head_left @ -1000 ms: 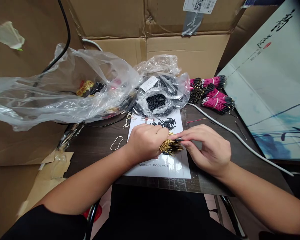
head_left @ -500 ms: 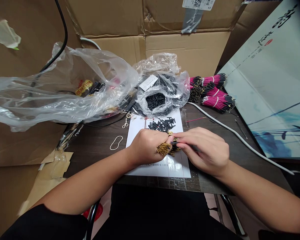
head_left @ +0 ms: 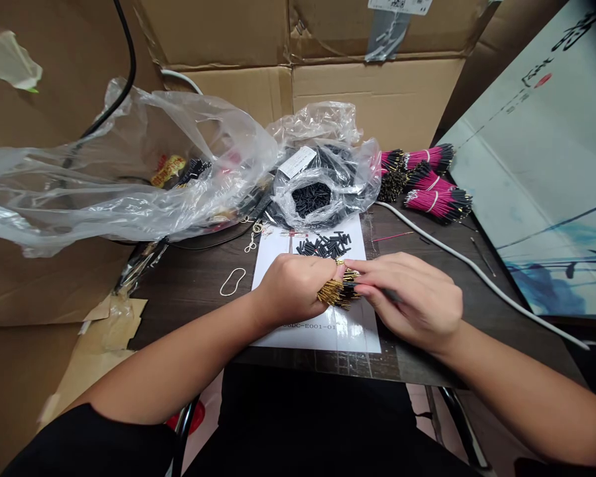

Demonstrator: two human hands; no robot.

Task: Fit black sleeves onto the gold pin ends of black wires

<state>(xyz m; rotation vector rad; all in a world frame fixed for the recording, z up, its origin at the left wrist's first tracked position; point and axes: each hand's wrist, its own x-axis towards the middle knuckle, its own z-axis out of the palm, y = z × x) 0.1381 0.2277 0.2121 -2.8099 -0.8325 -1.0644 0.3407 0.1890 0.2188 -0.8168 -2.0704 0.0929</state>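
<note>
My left hand [head_left: 295, 285] is closed around a bundle of thin wires with gold-coloured metal pin ends [head_left: 332, 291]; most of the bundle is hidden in the fist. Black sleeves show among the pins on the bundle's right side. Against that side, my right hand [head_left: 412, 295] pinches a small black sleeve [head_left: 350, 284] between thumb and forefinger. Just beyond both hands, a loose pile of black sleeves [head_left: 325, 246] lies on a white printed sheet [head_left: 273, 255]. Behind it stands an open clear plastic bag [head_left: 345, 211] full of the same black sleeves.
Bundles of pink wires with black ends [head_left: 434, 202] lie at the back right. A white cable [head_left: 447, 248] crosses the table's right side. Large clear plastic [head_left: 129, 205] spreads over the left. A pale rubber band [head_left: 233, 281] lies left of the sheet. Cardboard [head_left: 372, 99] walls the back.
The bundle in my left hand has turned slightly, so more pin ends and black sleeves show. My right hand stays pinched at its side. The whole view has shifted a little.
</note>
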